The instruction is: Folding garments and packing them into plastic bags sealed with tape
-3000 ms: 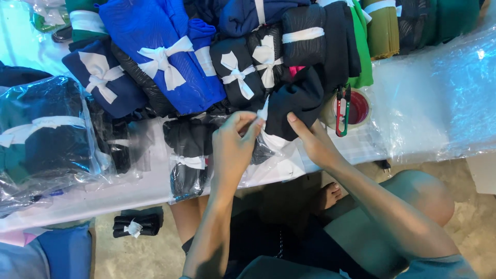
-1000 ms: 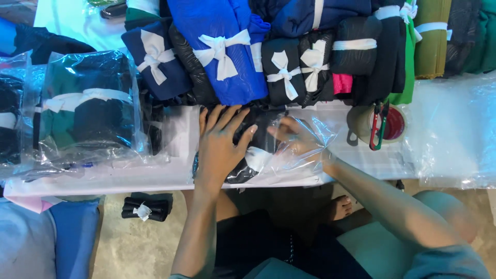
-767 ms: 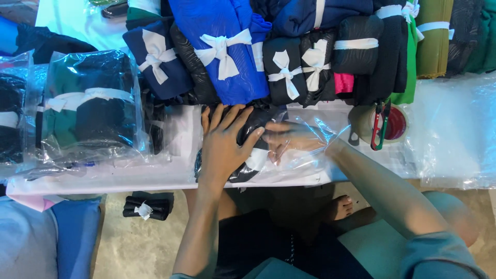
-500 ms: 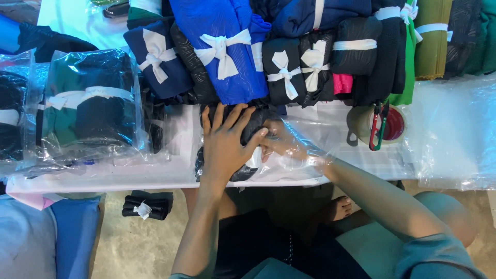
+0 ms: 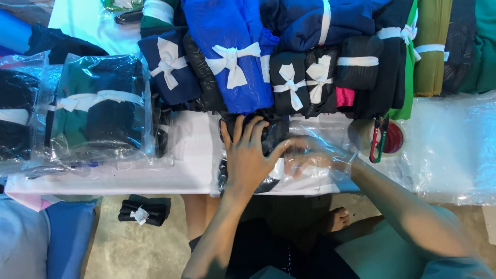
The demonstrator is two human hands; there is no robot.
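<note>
A black folded cloth bundle [image 5: 273, 135] lies inside a clear plastic bag [image 5: 330, 178] at the near edge of the white table [image 5: 186, 155]. My left hand [image 5: 248, 155] presses flat on top of the bundle, fingers spread. My right hand [image 5: 305, 157] is inside the bag, seen through the plastic, its fingers against the bundle's right side.
Rolled cloths in blue [image 5: 232, 57], navy and black, tied with white ribbon, line the back of the table. Bagged bundles [image 5: 101, 111] are stacked at left. A tape roll [image 5: 392, 138] with red-handled scissors [image 5: 378, 139] sits at right. One black bundle [image 5: 142, 212] lies on the floor.
My right hand has slid further into the plastic bag toward the bundle, while my left hand settled flat on top of it. Three seconds ago both hands were fingering the bundle's top.
</note>
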